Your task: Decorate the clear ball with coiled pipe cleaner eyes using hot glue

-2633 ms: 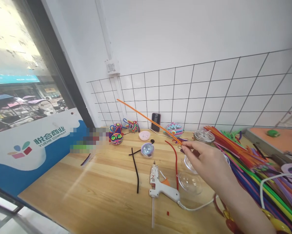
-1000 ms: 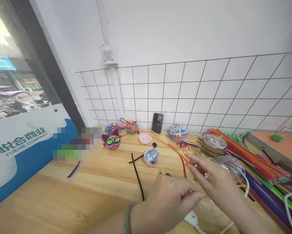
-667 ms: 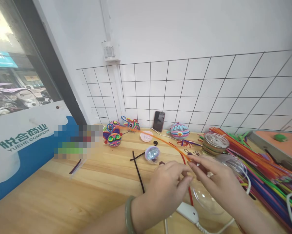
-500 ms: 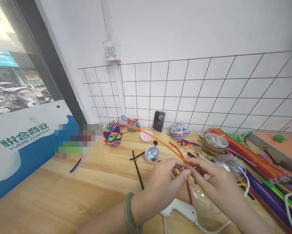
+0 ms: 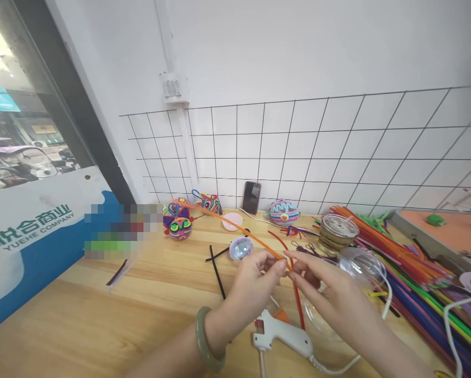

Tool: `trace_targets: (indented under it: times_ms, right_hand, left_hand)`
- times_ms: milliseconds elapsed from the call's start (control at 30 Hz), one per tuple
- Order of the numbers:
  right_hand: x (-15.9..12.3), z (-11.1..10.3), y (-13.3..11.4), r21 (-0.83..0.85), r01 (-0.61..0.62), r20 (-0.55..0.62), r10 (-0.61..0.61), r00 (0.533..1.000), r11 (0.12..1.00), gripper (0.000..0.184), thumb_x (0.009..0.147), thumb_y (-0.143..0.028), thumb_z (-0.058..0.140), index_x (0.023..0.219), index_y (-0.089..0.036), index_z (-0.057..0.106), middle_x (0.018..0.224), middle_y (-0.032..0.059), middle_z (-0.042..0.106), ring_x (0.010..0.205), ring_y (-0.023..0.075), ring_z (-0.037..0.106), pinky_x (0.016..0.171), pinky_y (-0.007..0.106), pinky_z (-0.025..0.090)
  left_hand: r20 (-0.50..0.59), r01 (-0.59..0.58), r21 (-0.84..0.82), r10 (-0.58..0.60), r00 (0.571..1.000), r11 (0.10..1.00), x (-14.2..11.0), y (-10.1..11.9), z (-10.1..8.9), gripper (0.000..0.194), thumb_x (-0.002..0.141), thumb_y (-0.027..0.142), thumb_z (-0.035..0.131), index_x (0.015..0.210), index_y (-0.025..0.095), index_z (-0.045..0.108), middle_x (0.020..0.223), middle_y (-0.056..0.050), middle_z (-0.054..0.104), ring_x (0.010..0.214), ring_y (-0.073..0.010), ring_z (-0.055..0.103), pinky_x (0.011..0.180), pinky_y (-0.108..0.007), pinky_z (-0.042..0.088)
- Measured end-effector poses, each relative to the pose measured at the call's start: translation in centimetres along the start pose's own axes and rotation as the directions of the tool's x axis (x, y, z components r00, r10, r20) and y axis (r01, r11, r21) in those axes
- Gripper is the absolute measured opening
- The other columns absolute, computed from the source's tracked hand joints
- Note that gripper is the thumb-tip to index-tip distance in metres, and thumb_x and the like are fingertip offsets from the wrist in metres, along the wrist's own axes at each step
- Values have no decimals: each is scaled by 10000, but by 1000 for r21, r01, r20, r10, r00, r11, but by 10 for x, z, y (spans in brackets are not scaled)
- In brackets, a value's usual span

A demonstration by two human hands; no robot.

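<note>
Filling the left edge: a printed board (image 5: 30, 231) with blue waves, set below a window, and a pixelated patch at its right end.
Dark purple strip (image 5: 117, 272): flat on the wooden table (image 5: 101, 315), well apart from both hands.
Decorated balls (image 5: 178, 227): multicoloured, clustered near the wall grid (image 5: 251, 136).
Black stems (image 5: 217, 270): two, crossed on the table, one running down toward the left forearm.
Orange stem (image 5: 243, 230): raised above the table, slanting from the balls at upper left, as seen from here, down to the fingertips; nearly all its length lies beyond the grip, with just its near end among the fingers.
Pink dish (image 5: 232, 221) and lilac-rimmed dome (image 5: 241, 249): on the table, below the stem's line.
Left hand (image 5: 254, 281): thumb and forefinger pinch the stem close to its near end; a green bangle (image 5: 205, 336) circles the wrist.
Phone (image 5: 251, 197): propped upright against the grid.
Glue gun (image 5: 284, 335): lying below the hands, beside a red stem (image 5: 299, 307).
Right hand (image 5: 330, 286): thumb and forefinger close about the stem's near end, touching distance from the left fingertips.
Spool (image 5: 337, 233) and clear dome (image 5: 361, 262): just beyond the right hand.
Stem bundles (image 5: 404, 254): heaped at far right.
</note>
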State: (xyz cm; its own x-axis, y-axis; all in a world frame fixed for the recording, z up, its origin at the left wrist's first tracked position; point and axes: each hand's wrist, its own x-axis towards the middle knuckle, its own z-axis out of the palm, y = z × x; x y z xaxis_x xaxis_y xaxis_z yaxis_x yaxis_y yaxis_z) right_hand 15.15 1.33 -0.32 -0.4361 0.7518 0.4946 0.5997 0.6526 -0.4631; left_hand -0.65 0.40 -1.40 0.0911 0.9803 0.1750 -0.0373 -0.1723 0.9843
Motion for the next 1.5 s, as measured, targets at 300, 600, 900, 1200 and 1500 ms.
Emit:
trace_targets:
  times_ms: [300,600,900,1200,1500]
  right_hand:
    - [1,-1,4,8,-33,39,33,999,999,273,867,-256,464,1130,-224,530,792,19,634,599,145,591,554,262,506]
    - [3,-4,11,-43,28,22,-27,999,999,210,877,-257,455,970,-234,641,874,45,678,714,169,645,612,274,519]
    - [2,0,18,-40,32,36,-30,999,999,187,874,-251,470,956,-243,639,908,35,674,774,173,650,680,289,517]
    - [3,-2,15,-10,-24,50,24,998,1000,182,887,-251,456,951,-249,626,895,23,644,756,159,618,664,284,478]
    - [3,-6,9,0,-46,14,46,999,999,152,881,-263,476,932,-250,618,876,21,629,747,165,598,653,287,460]
  left_hand:
    - [-75,66,-105,-74,994,992,7,0,-2,202,747,326,579,691,134,552,588,15,507,498,-72,447,442,-185,382]
    - [-176,8,-189,-41,984,982,9,2,-3,184,742,299,600,710,131,531,632,-1,540,543,-83,480,444,-184,388]
    - [-147,14,-197,-44,988,980,9,1,-3,256,700,359,650,715,109,596,610,-15,548,542,-92,489,439,-188,398]
    - [-146,33,-188,-61,987,982,8,2,-3,265,698,368,655,670,110,600,613,-17,566,498,-73,482,436,-180,403]
    - [-144,6,-178,-32,989,984,9,3,-5,258,697,366,652,654,115,615,594,-15,565,496,-76,483,444,-183,399]
